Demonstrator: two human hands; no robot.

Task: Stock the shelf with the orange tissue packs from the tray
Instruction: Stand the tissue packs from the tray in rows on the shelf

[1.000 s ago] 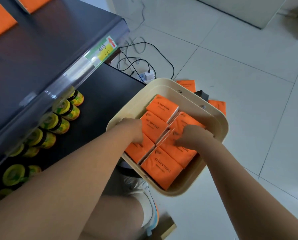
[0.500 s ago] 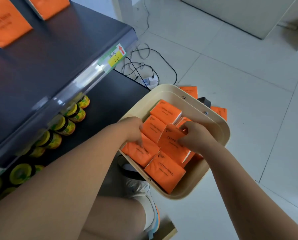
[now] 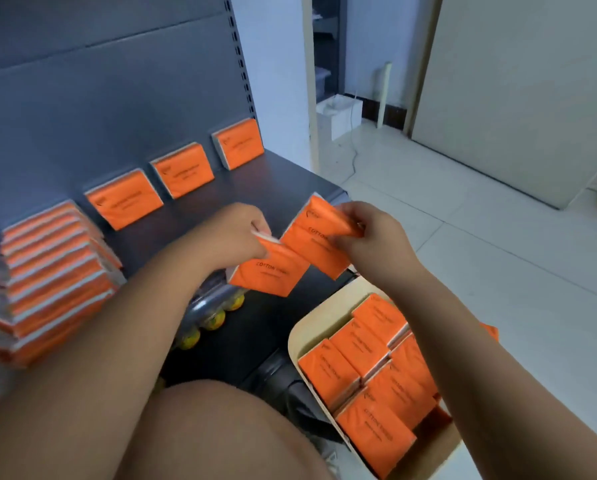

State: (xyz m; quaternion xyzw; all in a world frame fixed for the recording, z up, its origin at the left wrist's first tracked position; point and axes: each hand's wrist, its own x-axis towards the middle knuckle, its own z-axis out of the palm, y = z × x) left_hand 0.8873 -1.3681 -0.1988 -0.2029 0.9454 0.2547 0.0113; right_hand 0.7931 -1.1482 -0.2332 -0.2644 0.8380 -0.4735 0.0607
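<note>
Left hand [image 3: 229, 233]: we pinch the top edge of one orange pack [image 3: 273, 271], so it hangs just below our fingers.
Right hand [image 3: 373, 244]: we grip a second pack [image 3: 316, 237] right beside the first, above the shelf [image 3: 262, 181] front edge.
Tray [image 3: 302, 336]: more packs [image 3: 356, 344], under our right arm.

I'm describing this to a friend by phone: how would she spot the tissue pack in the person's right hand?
Find the dark grey shelf with orange packs leaning along its back panel. Above its front right corner, the left hand and the right hand each hold one pack. The right hand's pack sits higher and farther right than the left hand's pack.
</note>
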